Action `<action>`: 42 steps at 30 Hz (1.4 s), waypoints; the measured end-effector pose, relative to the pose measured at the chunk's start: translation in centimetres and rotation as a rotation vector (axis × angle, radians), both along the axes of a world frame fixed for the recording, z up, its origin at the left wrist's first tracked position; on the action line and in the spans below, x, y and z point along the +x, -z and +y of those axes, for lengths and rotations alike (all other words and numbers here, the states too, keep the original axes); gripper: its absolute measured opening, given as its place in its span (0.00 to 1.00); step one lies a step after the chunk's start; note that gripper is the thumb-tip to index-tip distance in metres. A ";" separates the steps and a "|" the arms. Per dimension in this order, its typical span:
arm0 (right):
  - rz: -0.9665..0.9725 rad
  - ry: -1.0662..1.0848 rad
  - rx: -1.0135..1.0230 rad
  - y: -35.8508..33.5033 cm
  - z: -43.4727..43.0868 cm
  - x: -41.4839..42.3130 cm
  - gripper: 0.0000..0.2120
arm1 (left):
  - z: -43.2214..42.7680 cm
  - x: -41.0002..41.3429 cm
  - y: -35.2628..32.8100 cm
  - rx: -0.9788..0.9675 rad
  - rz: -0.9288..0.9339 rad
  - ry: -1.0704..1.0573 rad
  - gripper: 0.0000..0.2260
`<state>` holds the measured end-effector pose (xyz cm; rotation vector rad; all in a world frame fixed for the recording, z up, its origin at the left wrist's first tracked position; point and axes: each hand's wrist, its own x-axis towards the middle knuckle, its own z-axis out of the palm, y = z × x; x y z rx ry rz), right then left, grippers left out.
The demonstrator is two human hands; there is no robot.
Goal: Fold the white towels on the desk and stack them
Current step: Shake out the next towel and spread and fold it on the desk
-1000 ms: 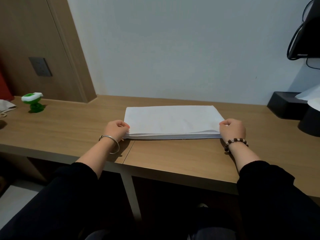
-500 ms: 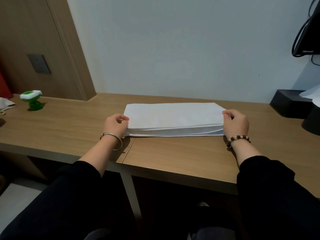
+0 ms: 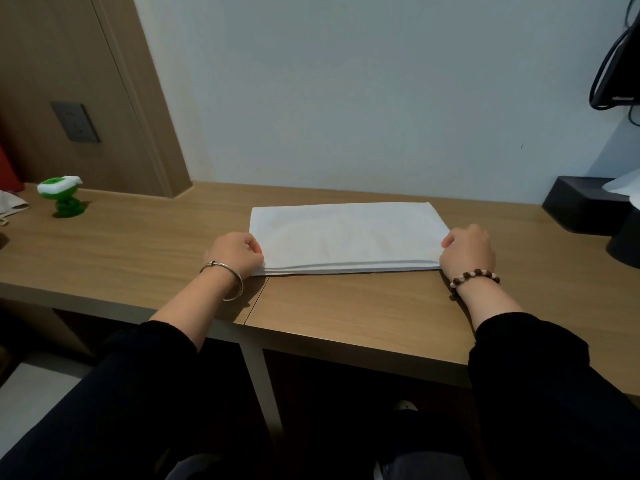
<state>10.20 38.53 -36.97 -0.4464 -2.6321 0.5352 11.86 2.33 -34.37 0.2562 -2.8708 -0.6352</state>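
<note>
A flat stack of folded white towels (image 3: 348, 235) lies in the middle of the wooden desk (image 3: 346, 306), its layered edge facing me. My left hand (image 3: 235, 252), with a silver bangle on the wrist, grips the stack's near left corner with curled fingers. My right hand (image 3: 467, 251), wearing a bead bracelet, grips the near right corner the same way. Both hands rest on the desk at the towels' short ends.
A green and white toy (image 3: 62, 197) stands at the far left, beside a pale cloth (image 3: 12, 206). A black box (image 3: 585, 206) and a dark object (image 3: 625, 244) sit at the right. A wall runs close behind the towels.
The top layers, lifted slightly half a second ago, now lie flat on the stack. Both hands stay at the near corners, shifted a little toward me.
</note>
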 end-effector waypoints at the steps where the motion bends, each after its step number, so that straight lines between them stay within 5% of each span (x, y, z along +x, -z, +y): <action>1: 0.006 0.001 0.046 0.0 -0.3 0.1 0.11 | 0.3 0.1 -0.1 -0.175 0.062 0.004 0.03; 3: 0.085 -0.047 0.106 -0.3 -1.0 0.4 0.10 | 1.2 0.1 0.0 -0.400 0.235 0.118 0.05; 6: 0.263 -0.358 0.117 -0.6 -2.8 0.9 0.06 | 3.5 0.4 0.2 -0.294 0.292 0.418 0.09; 10: 0.039 -0.680 0.046 -0.5 -4.9 1.4 0.14 | 6.2 0.3 0.8 -0.268 0.185 0.607 0.13; 22: -0.082 -0.736 0.081 -1.7 -4.2 1.2 0.05 | 6.7 -1.1 -0.5 -0.247 0.101 0.650 0.07; 26: -0.076 -0.723 0.312 -2.3 -4.6 0.6 0.07 | 7.0 -1.3 -1.0 -0.366 0.200 0.688 0.07; 30: 0.193 -0.735 0.480 -2.3 -5.2 1.1 0.08 | 7.2 -0.9 -1.4 -0.448 0.387 0.802 0.04; 34: 0.090 -0.711 0.607 -1.4 -5.7 1.2 0.08 | 7.6 -0.7 -0.2 -0.590 0.292 0.813 0.07; 42: -0.100 -0.692 0.228 -1.1 -4.3 1.1 0.06 | 7.3 -1.1 0.1 -0.390 0.152 0.710 0.09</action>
